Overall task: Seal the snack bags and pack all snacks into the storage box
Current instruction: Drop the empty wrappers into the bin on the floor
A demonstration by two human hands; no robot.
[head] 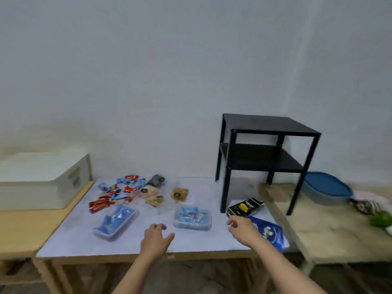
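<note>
Head view, blurred; 12 o'clock is taken as the far wall. White-topped wooden-framed table [84,240] in front of the person. Left hand [156,238] at 6 o'clock near the front edge: fingers loosely curled, thumb spread, holding nothing. Right hand [241,229] at 4 o'clock: fingers relaxed and slightly bent, nothing gripped; it lies over the top edge of a glossy blue snack bag [270,233], contact cannot be told. Black-and-yellow snack pack [245,206] just at the right hand's 12 o'clock. Two clear plastic trays of blue packets: one [115,221] at the left hand's 10 o'clock, one [192,217] at its 1 o'clock. Heap of small red and blue wrapped snacks [118,192] at the table's 11 o'clock, tan round-biscuit packets [179,194] beside it. White lidded plastic storage box [42,179] at 9 o'clock on a tan wooden side table [21,230], lid on. Black two-tier metal stand [265,145] at 2 o'clock.
</note>
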